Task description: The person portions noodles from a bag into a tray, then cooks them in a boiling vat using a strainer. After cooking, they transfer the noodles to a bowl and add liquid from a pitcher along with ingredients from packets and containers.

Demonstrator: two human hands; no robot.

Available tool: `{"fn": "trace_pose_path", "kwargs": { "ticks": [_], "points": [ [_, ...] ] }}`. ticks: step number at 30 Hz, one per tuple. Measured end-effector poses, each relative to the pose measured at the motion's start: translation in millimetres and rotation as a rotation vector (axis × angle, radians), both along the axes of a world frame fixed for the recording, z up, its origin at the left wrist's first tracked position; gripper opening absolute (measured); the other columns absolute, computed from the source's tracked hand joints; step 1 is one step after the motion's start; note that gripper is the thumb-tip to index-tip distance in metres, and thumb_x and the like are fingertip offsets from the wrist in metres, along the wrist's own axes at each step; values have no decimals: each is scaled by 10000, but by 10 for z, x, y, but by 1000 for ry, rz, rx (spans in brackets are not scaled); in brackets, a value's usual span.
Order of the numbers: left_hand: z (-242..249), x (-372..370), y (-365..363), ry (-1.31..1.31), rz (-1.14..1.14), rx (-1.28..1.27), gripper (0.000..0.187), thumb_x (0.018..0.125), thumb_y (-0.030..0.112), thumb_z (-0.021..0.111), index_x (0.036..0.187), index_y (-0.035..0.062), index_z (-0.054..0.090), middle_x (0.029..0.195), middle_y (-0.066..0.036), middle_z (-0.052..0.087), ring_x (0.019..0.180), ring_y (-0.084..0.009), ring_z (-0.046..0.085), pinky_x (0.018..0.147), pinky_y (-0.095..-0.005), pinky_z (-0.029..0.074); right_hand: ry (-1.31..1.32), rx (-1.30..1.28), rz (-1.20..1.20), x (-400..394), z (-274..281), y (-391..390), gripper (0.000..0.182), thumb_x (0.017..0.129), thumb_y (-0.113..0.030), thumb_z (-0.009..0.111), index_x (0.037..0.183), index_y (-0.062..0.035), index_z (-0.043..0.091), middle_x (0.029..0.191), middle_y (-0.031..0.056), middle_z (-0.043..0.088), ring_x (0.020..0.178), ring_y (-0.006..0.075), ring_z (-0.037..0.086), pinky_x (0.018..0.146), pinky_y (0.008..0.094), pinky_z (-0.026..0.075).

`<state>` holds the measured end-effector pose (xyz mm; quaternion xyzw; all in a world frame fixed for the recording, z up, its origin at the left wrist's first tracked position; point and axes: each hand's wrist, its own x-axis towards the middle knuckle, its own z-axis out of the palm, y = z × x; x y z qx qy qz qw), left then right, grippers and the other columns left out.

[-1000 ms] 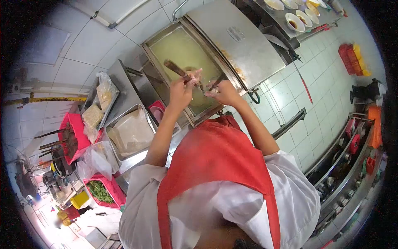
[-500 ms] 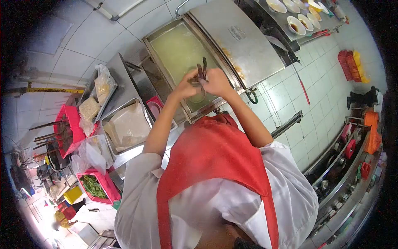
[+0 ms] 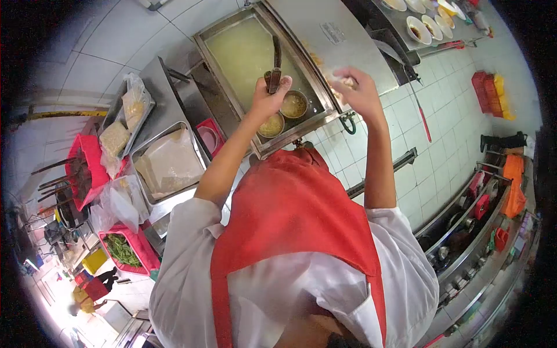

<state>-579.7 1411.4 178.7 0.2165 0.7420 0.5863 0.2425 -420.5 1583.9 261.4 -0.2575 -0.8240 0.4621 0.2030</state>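
Strainer baskets (image 3: 294, 104), two round ones, sit in the big metal tub (image 3: 319, 123) near the top middle of the frame. They hold pale, crumbly-looking stuff; I can't tell what it is. The left hand (image 3: 271, 100) is wrapped tight around a bunch of dark handles (image 3: 277, 51), long and thin like sticks. I think a firm grip works best here, with the baskets level so nothing spills. Slow, small moves should stop splashes, as the cloudy yellow-green water (image 3: 241, 49) may be hot.

The right hand (image 3: 358, 93) is up by the flat, shiny steel cover (image 3: 313, 23), its fingers curled. Something pale and lumpy shows at the fingers, but it's blurry, so I can't tell if they grip it. Left of the tub, a thin, wrinkly pale sheet (image 3: 169, 165) lies in a shallow metal tray (image 3: 191, 132).
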Motion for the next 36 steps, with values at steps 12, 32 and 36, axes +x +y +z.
{"fn": "trace_pose_path", "kwargs": {
  "ticks": [12, 32, 36],
  "points": [
    [-4, -3, -70, -84, -127, 204, 368, 824, 355, 721, 848, -8, 660, 690, -5, 582, 654, -96, 530, 608, -269, 444, -107, -316, 159, 101, -844, -212, 313, 837, -112, 639, 1120, 13, 593, 1025, 107, 641, 937, 210, 619, 854, 298, 498],
    [150, -374, -21, -219, 316, 462, 100, 852, 105, 646, 788, 82, 573, 717, 8, 560, 609, -68, 508, 537, -225, 399, -611, 582, -539, 1500, -1380, 2937, 281, 714, -147, 590, 978, -66, 642, 995, 213, 622, 956, 368, 603, 810, 453, 491],
    [420, 244, -98, 254, 23, 63, 118, 817, 94, 666, 737, 99, 579, 740, 16, 563, 645, -89, 520, 575, -262, 417, -849, 530, -418, 1434, -1740, 3527, 338, 818, -299, 612, 1035, -45, 559, 1106, 214, 563, 974, 384, 592, 846, 470, 480]
  ]
}}
